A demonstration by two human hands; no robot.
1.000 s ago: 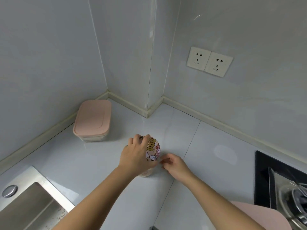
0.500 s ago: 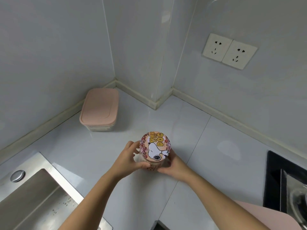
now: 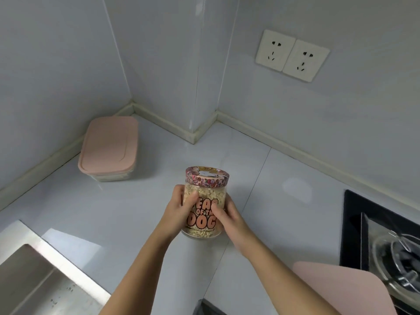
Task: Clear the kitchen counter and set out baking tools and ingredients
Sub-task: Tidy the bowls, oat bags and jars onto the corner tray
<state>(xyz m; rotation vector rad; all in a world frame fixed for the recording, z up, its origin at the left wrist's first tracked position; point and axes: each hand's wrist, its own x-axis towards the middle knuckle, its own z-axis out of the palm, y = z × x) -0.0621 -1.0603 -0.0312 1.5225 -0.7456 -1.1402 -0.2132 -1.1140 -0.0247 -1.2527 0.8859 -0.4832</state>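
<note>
- The jar stood upright on the worktop a second ago, with the left grip on its lid. Now the left and right grip both curl round its glass sides.
- It sits mid-worktop, tipped side-on to the camera. I cannot tell whether its base touches.
- It is probably being picked up as an ingredient, as pale flakes show inside.
- The label reads "EAR / OF TH / DOG", and fingers cover the rest.

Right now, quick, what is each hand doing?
Left hand: closed, holding the jar of oats.
Right hand: closed, holding the same jar from the other side.
</note>
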